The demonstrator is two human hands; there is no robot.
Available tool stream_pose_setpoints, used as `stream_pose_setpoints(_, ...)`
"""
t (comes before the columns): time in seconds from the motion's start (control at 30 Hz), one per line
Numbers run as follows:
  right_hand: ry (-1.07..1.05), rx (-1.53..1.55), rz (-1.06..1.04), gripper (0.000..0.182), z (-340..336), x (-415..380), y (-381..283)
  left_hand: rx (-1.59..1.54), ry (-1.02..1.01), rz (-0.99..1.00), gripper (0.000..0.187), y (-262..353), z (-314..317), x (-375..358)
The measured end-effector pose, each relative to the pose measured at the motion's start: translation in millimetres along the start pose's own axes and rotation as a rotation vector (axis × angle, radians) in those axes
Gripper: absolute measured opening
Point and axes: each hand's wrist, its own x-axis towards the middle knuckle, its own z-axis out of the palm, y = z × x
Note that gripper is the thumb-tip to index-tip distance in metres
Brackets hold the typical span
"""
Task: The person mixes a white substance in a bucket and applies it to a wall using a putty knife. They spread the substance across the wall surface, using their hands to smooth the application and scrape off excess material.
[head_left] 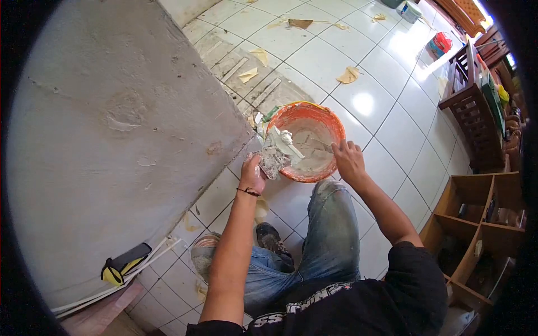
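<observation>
One orange bucket point(305, 111) of pale paste point(314, 162) stands on the tiled floor point(392, 148). In the head view, the left hand point(253, 176) clamps a paste-caked plate point(273, 161) at its rim; whether the right hand point(349, 162), opposite, has its grip closed, I cannot tell. Loading the plate seems underway; the next move calls for keeping it level.

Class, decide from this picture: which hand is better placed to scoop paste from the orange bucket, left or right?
Probably the right hand: it is at the orange bucket's rim, near the paste, while the left hand is occupied with a smeared flat tool.
</observation>
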Motion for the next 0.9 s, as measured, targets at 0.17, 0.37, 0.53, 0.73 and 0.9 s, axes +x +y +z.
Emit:
stream_pose_setpoints(0.17,0.026,0.264,-0.127,0.054,-16,2,-42,-0.017,-0.044,-0.037,0.038,-8,26,-14)
stream_pose_setpoints(0.37,0.266,1.313,0.324,0.058,73,-16,-112,0.088,0.056,-0.117,0.038,-50,23,-9)
stream_pose_setpoints(0.53,0.267,1.624,0.521,0.036,42,11,-119,0.370,0.177,-0.133,0.034,-45,49,-22)
stream_pose_setpoints(0.73,0.351,2.033,0.771,0.028,53,24,-114,0.824,0.172,-0.264,0.030,-23,20,-21)
stream_pose_setpoints(0.9,0.225,1.482,0.562,0.025,34,28,-63,1.035,0.304,0.215,0.021,56,32,-43)
